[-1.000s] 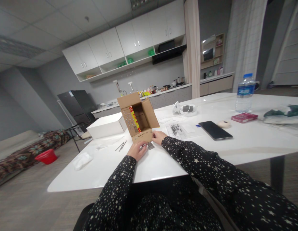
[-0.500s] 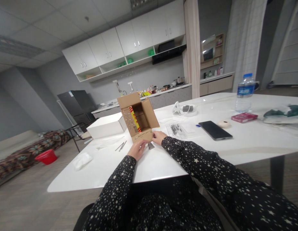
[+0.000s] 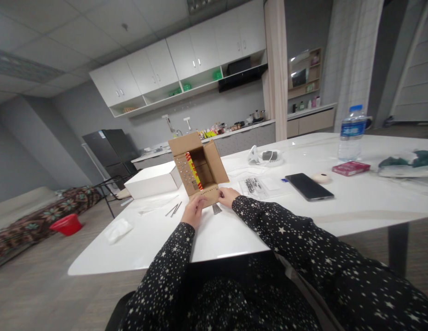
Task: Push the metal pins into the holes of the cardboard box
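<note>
An opened cardboard box (image 3: pixel 190 177) stands on the white table, its mouth toward me and flaps spread. Red-and-yellow tape runs down one flap, which also bears several small round studs. The near flap (image 3: pixel 210 196) has a row of small dark marks. My left hand (image 3: pixel 193 211) is closed on that flap's left part, thumb on top. At its right corner my right hand (image 3: pixel 229 196) pinches the edge; whether something small is between those fingertips is hidden. Just below the flap lies a little bundle of thin grey metal pieces (image 3: pixel 217 209).
Metal rods (image 3: pixel 174 209) and a crumpled white wrapper (image 3: pixel 118 231) lie to the left, before a white box (image 3: pixel 152 180). Toward the right are a clear case of small parts (image 3: pixel 255 186), a phone (image 3: pixel 309 186), a pink box (image 3: pixel 351 168) and a water bottle (image 3: pixel 351 133).
My left hand has shifted slightly up and left, from the flap's lower edge onto its face. The right hand and the box have hardly moved.
</note>
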Tool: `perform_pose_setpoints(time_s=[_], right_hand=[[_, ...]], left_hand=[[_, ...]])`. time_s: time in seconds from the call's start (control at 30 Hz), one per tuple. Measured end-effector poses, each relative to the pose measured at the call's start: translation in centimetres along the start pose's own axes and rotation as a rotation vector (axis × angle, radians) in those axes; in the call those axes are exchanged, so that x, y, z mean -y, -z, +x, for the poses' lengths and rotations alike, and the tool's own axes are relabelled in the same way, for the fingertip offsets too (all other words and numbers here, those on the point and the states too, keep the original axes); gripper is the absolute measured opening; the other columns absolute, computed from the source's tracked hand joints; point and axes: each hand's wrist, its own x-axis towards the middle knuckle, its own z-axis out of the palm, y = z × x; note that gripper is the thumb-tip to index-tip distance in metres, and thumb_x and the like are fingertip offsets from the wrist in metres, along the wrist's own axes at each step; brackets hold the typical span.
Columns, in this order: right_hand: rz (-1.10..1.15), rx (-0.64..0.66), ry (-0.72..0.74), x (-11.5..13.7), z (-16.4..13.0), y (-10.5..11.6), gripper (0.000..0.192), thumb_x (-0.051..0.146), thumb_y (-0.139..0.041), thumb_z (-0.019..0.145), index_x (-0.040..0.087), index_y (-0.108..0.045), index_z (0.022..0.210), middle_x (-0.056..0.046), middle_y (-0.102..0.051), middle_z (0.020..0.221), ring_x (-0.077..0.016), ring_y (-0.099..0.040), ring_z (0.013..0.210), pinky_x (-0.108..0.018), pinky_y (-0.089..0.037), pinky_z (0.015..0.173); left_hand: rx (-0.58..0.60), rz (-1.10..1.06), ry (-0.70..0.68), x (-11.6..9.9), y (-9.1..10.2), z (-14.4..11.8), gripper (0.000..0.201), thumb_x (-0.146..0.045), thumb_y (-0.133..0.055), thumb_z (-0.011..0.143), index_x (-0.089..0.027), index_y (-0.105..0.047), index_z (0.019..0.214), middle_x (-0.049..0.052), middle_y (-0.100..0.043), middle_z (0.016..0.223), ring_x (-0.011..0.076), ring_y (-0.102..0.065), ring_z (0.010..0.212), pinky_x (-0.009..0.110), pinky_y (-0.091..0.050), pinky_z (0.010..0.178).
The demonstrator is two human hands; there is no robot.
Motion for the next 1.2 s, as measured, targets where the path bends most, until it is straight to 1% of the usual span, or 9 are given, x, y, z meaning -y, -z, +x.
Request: perform_pose_setpoints(time_s=[0.1,0.23,0.37,0.53,0.83,1.2], right_hand=[[0.005,0.002,-0.006,0.1,-0.1,0.1,0.013,0.025,-0.053,0.077,0.020,-0.060,0.087,-0.004,-0.067,0.089,-0.0175,-0.060,0.083,-0.024,-0.038,0.066],[0.005,0.006,-0.005,0.0,-0.1,0.1,0.013,0.025,-0.054,0.078,0.020,-0.060,0.087,-0.004,-0.067,0.091,-0.0172,-0.060,0.083,-0.024,-0.038,0.067],[0.001,-0.002,-0.002,-0.1,0.0,-0.1,0.012,0.026,-0.054,0.077,0.020,-0.060,0.086,-0.004,-0.067,0.089,-0.0176,-0.060,0.083,-0.024,-0.038,0.067],[0.002,-0.006,-0.002,-0.1,0.1,-0.2,0.012,0.026,-0.054,0.078,0.020,-0.060,0.087,-0.004,-0.068,0.089,-0.0175,-0.060,0.083,-0.024,-0.039,0.068],[-0.003,0.000,0.000,0.1,-0.1,0.1,0.014,0.027,-0.055,0.078,0.020,-0.061,0.087,-0.005,-0.068,0.090,-0.0176,-0.060,0.083,-0.024,-0.039,0.068],[0.002,0.017,-0.008,0.3,-0.3,0.5,0.013,0.026,-0.054,0.078,0.020,-0.061,0.087,-0.005,-0.068,0.088,-0.0174,-0.060,0.081,-0.024,-0.039,0.066]], left_hand=[[-0.076,0.000,0.026,0.1,0.2,0.1,0.024,-0.030,-0.041,0.090,-0.021,-0.063,0.094,0.006,-0.065,0.097,0.0186,-0.060,0.092,0.033,-0.048,0.081],[-0.096,-0.061,0.144,0.9,0.2,0.0,0.025,-0.034,-0.042,0.089,-0.021,-0.062,0.096,0.006,-0.067,0.093,0.0173,-0.062,0.082,0.030,-0.049,0.071],[-0.130,-0.135,0.221,1.8,0.2,0.0,0.026,-0.037,-0.043,0.087,-0.020,-0.061,0.098,0.005,-0.069,0.088,0.0160,-0.063,0.074,0.029,-0.049,0.069],[-0.139,-0.130,0.266,2.0,0.3,0.1,0.027,-0.039,-0.044,0.086,-0.019,-0.061,0.095,0.004,-0.069,0.085,0.0147,-0.063,0.068,0.029,-0.049,0.068],[-0.153,-0.114,0.307,1.4,0.6,0.1,0.024,-0.034,-0.043,0.086,-0.019,-0.060,0.095,0.005,-0.069,0.086,0.0144,-0.062,0.067,0.027,-0.046,0.062],[-0.193,-0.084,0.350,1.2,0.8,0.2,0.023,-0.034,-0.044,0.085,-0.019,-0.059,0.094,0.005,-0.070,0.084,0.0150,-0.062,0.068,0.027,-0.045,0.063]])
